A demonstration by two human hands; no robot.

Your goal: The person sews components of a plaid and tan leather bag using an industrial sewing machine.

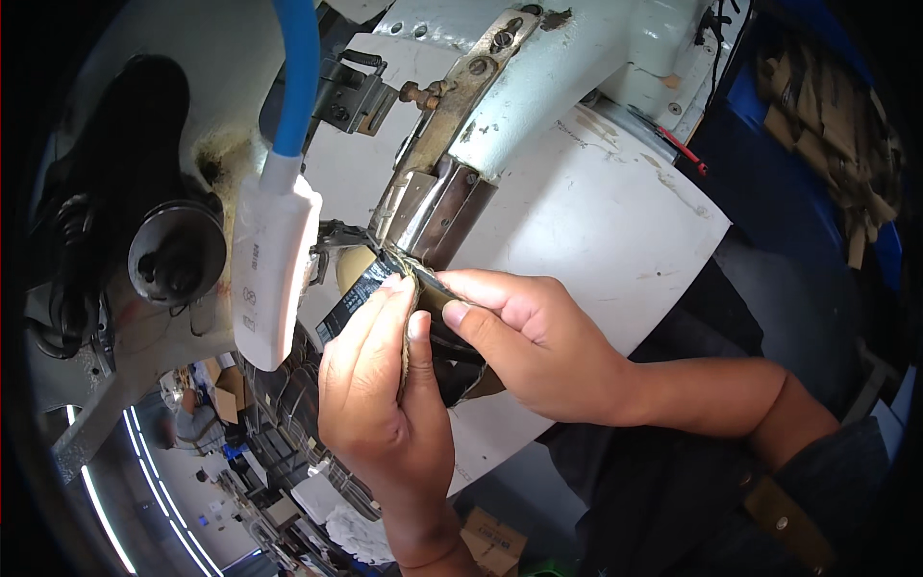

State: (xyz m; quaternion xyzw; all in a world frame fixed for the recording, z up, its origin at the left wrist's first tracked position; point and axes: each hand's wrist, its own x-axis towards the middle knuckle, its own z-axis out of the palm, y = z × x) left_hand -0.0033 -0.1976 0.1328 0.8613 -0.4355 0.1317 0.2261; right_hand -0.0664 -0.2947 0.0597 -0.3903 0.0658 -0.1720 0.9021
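Observation:
Both my hands grip a dark piece of fabric with a frayed, yellowish edge, close to the tip of a sewing machine's arm. My left hand pinches its frayed edge between thumb and straightened fingers. From the right, my right hand holds the piece's other side between thumb and bent forefinger. Pale printing shows on the part left of my left fingers. The metal presser foot area of the machine lies just beyond the fabric; whether they touch, I cannot tell. My hands cover much of the piece.
A white lamp on a blue neck hangs left of my hands. The machine's handwheel is farther left. A white tabletop lies beneath, with a red-handled tool at its far edge. A blue bin holds brown pieces.

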